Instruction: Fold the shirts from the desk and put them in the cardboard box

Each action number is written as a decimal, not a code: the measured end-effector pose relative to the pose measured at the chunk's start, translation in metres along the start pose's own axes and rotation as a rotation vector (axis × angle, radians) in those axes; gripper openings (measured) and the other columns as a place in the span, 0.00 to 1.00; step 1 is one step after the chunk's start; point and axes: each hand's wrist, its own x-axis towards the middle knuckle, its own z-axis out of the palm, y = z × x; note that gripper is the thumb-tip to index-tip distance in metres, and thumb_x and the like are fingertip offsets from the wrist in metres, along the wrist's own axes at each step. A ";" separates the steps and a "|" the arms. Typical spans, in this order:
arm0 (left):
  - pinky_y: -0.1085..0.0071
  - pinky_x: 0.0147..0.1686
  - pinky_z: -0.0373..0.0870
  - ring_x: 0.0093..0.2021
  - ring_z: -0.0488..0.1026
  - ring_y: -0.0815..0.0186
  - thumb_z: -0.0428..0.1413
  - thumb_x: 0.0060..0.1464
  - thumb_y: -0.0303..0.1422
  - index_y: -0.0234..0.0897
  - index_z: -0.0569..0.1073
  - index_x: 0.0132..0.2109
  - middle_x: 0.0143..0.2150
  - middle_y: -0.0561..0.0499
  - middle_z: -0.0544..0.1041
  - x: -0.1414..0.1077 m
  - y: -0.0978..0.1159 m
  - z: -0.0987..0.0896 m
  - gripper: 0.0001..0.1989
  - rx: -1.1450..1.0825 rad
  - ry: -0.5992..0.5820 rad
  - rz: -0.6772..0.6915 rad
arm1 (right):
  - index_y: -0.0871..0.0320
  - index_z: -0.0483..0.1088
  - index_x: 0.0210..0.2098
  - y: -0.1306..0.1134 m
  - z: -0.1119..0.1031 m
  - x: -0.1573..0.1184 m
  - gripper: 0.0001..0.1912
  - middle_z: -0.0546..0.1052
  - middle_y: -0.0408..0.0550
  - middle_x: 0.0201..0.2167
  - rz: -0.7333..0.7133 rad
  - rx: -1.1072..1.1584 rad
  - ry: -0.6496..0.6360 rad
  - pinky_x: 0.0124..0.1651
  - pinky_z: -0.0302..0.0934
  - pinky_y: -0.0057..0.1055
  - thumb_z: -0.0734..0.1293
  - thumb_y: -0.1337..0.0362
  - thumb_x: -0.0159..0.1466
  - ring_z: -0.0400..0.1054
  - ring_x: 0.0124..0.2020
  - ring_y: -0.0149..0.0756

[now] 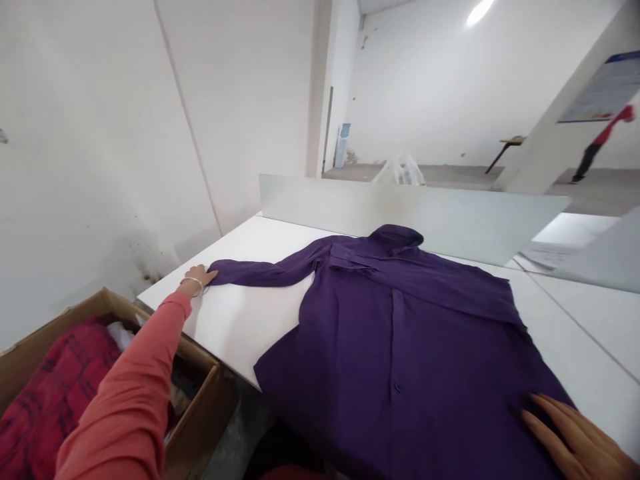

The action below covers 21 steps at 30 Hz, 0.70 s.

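A dark purple button-up shirt (360,320) lies spread on a white table (235,327), its collar toward the far side and its lower part over the near edge. One sleeve reaches out to the left; the other is folded across the chest. At the end of the outstretched sleeve, my left hand (199,277) has its fingers closed on the cuff, with a bracelet at the wrist. My right hand (580,437) rests on the shirt's lower right part, fingers extended and slightly apart.
An open cardboard box (200,407) with a red plaid garment (65,380) stands left of the table. A low frosted divider (400,210) runs along the far edge, with a plastic bag (400,170) behind it. Papers (547,253) lie at right.
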 end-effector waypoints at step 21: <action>0.50 0.32 0.66 0.37 0.71 0.42 0.58 0.37 0.43 0.30 0.70 0.38 0.32 0.33 0.74 0.009 0.021 -0.003 0.23 -0.455 0.041 -0.202 | 0.60 0.70 0.38 0.018 -0.001 -0.005 0.29 0.71 0.61 0.44 -0.172 -0.166 -0.059 0.52 0.60 0.47 0.50 0.46 0.55 0.64 0.47 0.50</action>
